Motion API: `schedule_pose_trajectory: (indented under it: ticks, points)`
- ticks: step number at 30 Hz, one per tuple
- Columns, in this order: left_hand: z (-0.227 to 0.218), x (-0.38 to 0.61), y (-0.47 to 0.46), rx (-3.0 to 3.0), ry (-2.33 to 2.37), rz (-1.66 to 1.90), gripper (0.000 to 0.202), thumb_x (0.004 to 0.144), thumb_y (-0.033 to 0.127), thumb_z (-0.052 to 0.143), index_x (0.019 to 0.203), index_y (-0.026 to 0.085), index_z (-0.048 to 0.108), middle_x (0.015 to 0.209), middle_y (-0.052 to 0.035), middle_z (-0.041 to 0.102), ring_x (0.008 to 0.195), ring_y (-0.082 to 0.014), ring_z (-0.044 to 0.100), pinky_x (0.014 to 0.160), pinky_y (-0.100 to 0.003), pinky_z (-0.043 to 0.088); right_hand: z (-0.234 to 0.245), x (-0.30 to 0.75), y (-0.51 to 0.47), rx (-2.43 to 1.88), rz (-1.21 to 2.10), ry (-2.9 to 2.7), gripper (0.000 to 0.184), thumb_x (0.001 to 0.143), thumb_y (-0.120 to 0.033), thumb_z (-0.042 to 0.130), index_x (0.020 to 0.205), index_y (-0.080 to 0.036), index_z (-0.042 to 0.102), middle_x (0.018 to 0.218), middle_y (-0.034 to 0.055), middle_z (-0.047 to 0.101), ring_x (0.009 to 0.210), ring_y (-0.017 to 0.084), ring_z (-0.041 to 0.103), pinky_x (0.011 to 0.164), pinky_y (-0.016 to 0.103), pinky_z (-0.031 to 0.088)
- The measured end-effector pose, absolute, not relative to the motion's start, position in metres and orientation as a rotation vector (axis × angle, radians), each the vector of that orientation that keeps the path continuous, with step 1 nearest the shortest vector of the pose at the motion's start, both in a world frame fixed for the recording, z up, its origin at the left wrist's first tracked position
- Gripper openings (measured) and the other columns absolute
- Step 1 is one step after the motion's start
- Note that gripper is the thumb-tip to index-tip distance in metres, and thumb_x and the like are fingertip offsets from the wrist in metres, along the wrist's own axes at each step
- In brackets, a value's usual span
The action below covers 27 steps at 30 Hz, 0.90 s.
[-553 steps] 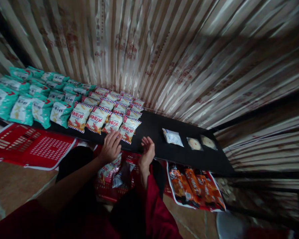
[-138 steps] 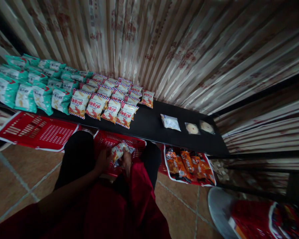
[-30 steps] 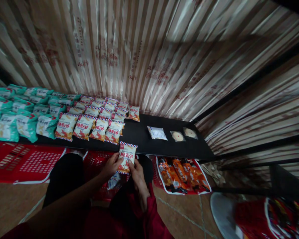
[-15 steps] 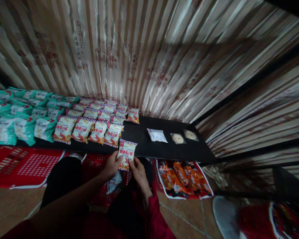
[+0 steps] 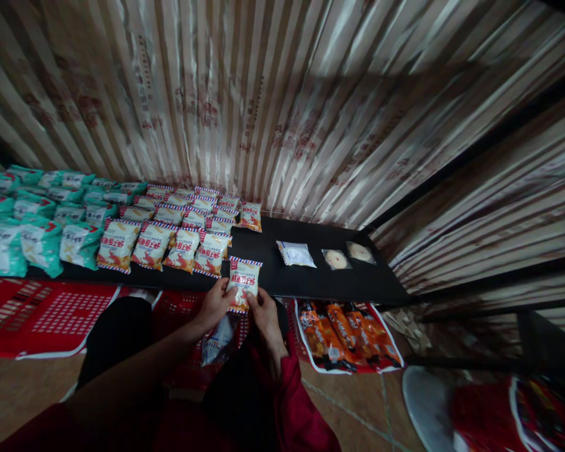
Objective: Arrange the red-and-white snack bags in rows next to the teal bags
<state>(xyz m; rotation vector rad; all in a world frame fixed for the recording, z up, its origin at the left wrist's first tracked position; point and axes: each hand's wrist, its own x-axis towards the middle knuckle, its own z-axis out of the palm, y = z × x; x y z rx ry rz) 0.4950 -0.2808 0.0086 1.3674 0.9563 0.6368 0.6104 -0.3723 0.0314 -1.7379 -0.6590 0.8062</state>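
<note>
Between my two hands is a white, red and orange snack bag (image 5: 243, 282), held upright by its lower sides at the shelf's front edge. My left hand (image 5: 216, 302) grips its left side, fingers closed. The thumb of my right hand (image 5: 265, 314) presses on the bag's front at the lower right. Just left of it, matching snack bags (image 5: 181, 248) stand in rows on the black shelf (image 5: 296, 282). One more matching bag (image 5: 250, 216) stands at the back, right of the rows.
Several teal bags (image 5: 40, 242) fill the shelf's left end. A white packet (image 5: 295, 254) and two round wrapped items (image 5: 336, 259) lie to the right. Below are red baskets (image 5: 70, 314), one with orange packets (image 5: 341, 333). Pleated curtain (image 5: 216, 94) hangs behind.
The held bag has moved slightly right and now stands straighter, its front turned more squarely toward me. Both hands keep hold of it. The view has shifted a little.
</note>
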Motion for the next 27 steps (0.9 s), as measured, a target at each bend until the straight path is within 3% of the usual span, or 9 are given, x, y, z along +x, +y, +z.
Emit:
schedule_pose_trajectory:
  ticks: [8,27]
  points:
    - [0.029,0.501,-0.276,1.542,1.042,0.605,0.031,0.077,0.024,0.054,0.106,0.014,0.057,0.099,-0.0099,0.067,0.087,-0.0198,0.065,0.079,-0.032,0.050,0.034,0.622,-0.363,-1.792,0.737,-0.727,0.042,0.077,-0.047,0.057,0.103,-0.015,0.066,0.085,0.0070,0.072,0.074,0.021,0.064,0.069,0.031,0.052]
    - [0.037,0.527,-0.266,1.877,1.247,0.478,0.039,0.081,0.016,0.047,0.120,0.014,0.051,0.110,-0.0105,0.062,0.103,-0.0189,0.059,0.091,-0.032,0.045,0.038,0.645,-0.339,-2.096,0.531,-0.931,0.040,0.082,-0.043,0.049,0.107,-0.016,0.064,0.092,0.0092,0.071,0.080,0.021,0.064,0.072,0.028,0.048]
